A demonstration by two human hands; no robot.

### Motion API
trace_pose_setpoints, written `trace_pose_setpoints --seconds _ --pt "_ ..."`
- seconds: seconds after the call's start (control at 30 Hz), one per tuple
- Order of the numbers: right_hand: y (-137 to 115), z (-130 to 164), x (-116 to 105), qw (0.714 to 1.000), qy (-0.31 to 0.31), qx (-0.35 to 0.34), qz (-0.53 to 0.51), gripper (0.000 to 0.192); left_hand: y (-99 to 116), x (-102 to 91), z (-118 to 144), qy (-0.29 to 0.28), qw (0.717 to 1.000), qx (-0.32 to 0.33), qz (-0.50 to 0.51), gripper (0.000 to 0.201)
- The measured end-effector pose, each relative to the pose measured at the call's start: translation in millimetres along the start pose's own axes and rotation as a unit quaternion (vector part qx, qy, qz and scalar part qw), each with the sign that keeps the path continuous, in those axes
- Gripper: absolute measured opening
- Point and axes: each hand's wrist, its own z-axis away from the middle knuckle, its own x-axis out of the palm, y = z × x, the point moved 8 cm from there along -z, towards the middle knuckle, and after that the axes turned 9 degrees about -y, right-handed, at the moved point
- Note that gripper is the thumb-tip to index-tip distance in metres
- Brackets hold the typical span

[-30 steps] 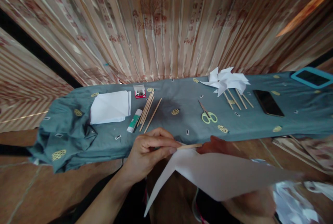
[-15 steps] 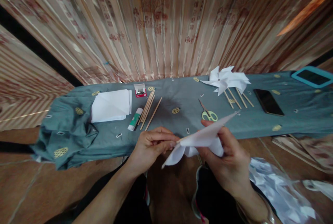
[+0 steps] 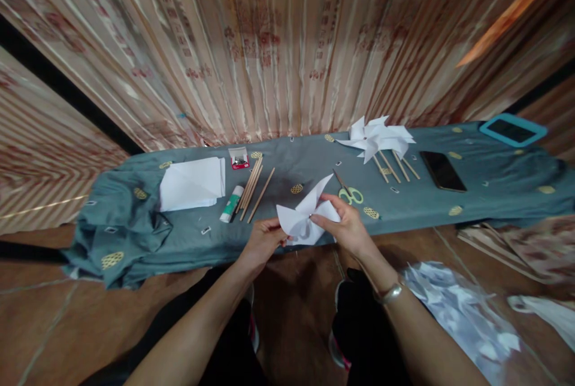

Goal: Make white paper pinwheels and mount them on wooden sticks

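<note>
Both my hands hold a white paper pinwheel [image 3: 305, 215] just in front of the near edge of a low bench covered in grey-green cloth [image 3: 135, 224]. My left hand [image 3: 263, 241] grips it from the left and behind, where its stick is hidden by the paper. My right hand [image 3: 345, 227] pinches the paper blades at the centre from the right. On the cloth lie loose wooden sticks [image 3: 254, 185], a glue stick [image 3: 232, 204], a stack of white paper [image 3: 192, 183], a small box of pins [image 3: 239, 158] and yellow-handled scissors [image 3: 350, 193].
Finished white pinwheels [image 3: 376, 137] on sticks lie at the back right, beside a black phone [image 3: 442, 170] and a tablet in a blue case [image 3: 512, 129]. A striped curtain hangs behind. Paper scraps [image 3: 453, 308] lie on the floor at my right.
The paper went from a large flat sheet held low to a folded pinwheel shape raised over the bench edge. Both hands moved up and closer together, and the view shifted slightly right.
</note>
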Motion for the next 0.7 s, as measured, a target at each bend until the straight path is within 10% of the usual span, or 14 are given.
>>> trace_pose_setpoints --seconds 0.7 --pt "14.8 -23.4 4.6 0.999 -0.014 0.021 -0.020 0.047 12.4 -5.4 -6.4 -0.017 0.983 0.106 -0.150 0.025"
